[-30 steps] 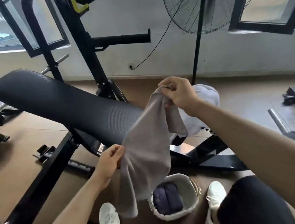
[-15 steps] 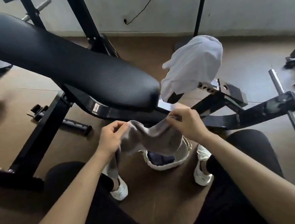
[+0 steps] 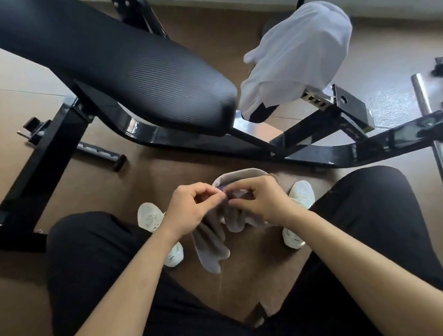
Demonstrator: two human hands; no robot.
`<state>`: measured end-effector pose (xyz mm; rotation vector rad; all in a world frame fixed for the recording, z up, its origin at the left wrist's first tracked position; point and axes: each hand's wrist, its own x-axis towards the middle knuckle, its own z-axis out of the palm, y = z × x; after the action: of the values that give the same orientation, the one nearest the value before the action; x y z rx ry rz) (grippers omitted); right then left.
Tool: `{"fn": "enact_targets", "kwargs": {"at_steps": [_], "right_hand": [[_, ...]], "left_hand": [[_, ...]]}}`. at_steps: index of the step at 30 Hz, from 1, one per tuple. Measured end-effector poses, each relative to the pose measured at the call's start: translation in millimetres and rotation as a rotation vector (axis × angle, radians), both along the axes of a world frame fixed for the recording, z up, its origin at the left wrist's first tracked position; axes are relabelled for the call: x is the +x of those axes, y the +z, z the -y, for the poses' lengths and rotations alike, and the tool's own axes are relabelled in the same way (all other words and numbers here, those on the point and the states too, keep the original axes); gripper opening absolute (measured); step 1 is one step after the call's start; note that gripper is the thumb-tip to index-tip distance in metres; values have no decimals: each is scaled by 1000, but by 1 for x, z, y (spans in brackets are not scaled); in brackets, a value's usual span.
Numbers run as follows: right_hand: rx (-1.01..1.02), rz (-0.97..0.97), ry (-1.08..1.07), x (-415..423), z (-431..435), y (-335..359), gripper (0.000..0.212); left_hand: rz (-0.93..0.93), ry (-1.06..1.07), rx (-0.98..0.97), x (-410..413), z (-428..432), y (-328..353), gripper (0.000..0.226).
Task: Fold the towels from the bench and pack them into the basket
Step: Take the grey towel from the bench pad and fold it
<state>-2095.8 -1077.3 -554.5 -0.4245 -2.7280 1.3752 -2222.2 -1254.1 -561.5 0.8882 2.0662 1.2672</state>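
**View from the head camera, looking down.** The bench (image 3: 132, 67) crosses the far field, its black pad running from the far left toward the centre. Your knees, in black trousers (image 3: 93, 267), frame the near field.

- **Hands:** Your left hand (image 3: 189, 213) and right hand (image 3: 263, 201) meet low between the knees, their fingertips almost touching. The fingers of each hand are curled in. Each hand pinches the upper edge of the grey towel (image 3: 213, 244) between thumb and fingertips.
- **Grey towel:** It hangs bunched below the hands. Its longer tail falls on the left side, above the brown floor (image 3: 160, 175).
- **Basket:** Just beyond the hands, the pale far rim of the basket (image 3: 239, 173) shows as an arc on the floor between your white shoes (image 3: 154, 220). The hands and the grey towel hide most of it.
- **White towel:** The white towel (image 3: 298, 52) lies draped over the far right end of the bench, well apart from both hands.
- **Steel bar:** A steel bar (image 3: 434, 141) stands out from the bench frame on the right.
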Motion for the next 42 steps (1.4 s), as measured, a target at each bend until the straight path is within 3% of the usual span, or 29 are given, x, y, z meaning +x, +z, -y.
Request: {"fn": "enact_targets", "kwargs": {"at_steps": [4,9,14,17,20,25,27,30,34,36,42], "right_hand": [[3,-25,-64,-5,-4,-1,1],[3,-73,-242,-13,-25,4,2],[-61,-132,-578,-15,-57,2,4],[-17,-129,-695,-2,-63,-4,3],[43,-94,-625,15,-58,-12,10],[27,12,-218,15,-30,-19,57],[36,42,-65,7,-20,-19,56],[-4,22,57,-2,-14,-18,34],[-21,37,73,-4,-14,-19,10],[-36,38,27,-4,-16,-21,10],[-3,-20,-317,-11,-38,-19,7]], "left_hand": [[20,-35,-32,-2,7,-6,10],[-20,-71,-219,-12,16,-16,8],[-121,-65,-342,-26,22,-22,9],[-125,-8,-302,-23,24,-28,4],[-101,80,-119,-9,21,-26,7],[-110,-7,-12,8,3,-20,14],[-143,-77,2,7,-4,-20,13],[-161,-112,40,5,-9,-19,15],[-183,-109,37,3,-4,-21,13],[-189,-94,-1,2,2,-21,12],[-171,0,-175,-19,23,-16,8]]}}
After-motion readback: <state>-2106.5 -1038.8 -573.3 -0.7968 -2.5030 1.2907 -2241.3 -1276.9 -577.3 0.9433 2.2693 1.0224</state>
